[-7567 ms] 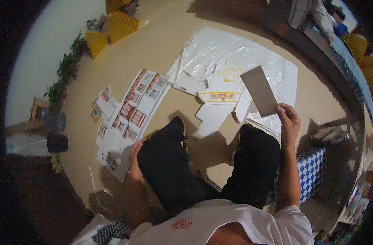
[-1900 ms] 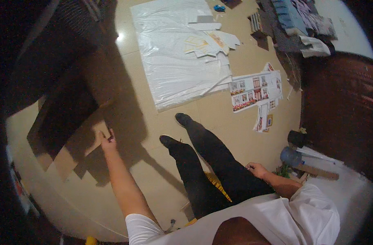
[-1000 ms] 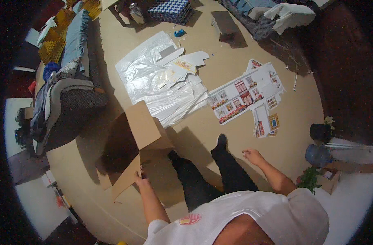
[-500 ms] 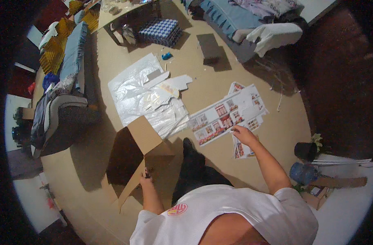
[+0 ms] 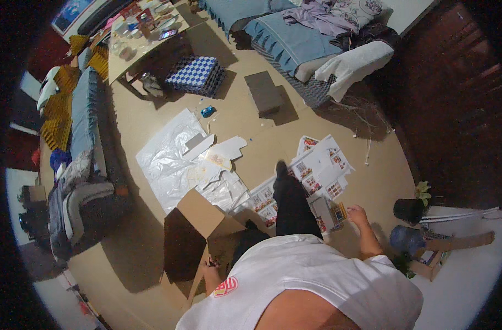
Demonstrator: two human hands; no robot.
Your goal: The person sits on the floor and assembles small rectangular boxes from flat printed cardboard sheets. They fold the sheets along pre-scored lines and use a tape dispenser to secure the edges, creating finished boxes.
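Note:
My left hand (image 5: 211, 266) is closed on a small dark object beside the edge of an open cardboard box (image 5: 201, 212); the object's kind is too small to make out. My right hand (image 5: 358, 215) is held low with its fingers apart, just right of a pile of printed sheets (image 5: 328, 165) on the floor. It looks empty. The sheets show colourful pictures, and my dark-trousered leg (image 5: 297, 209) hides part of them. Left of them, a crumpled white plastic sheet (image 5: 163, 146) lies flat, with white and grey board pieces (image 5: 229, 148) on it.
A blue-and-white checked stack (image 5: 193, 72) stands by a cluttered table (image 5: 146, 52). A grey block (image 5: 263, 92) and a small blue item (image 5: 208, 111) lie on the floor. Sofas (image 5: 284, 41) flank the space. A plant pot (image 5: 409, 210) and water bottle (image 5: 406, 237) stand at right.
My right leg has stepped forward onto the printed sheets. My right hand has moved off the sheets, back toward my right side. The whole view has shifted; my left hand stays by the box.

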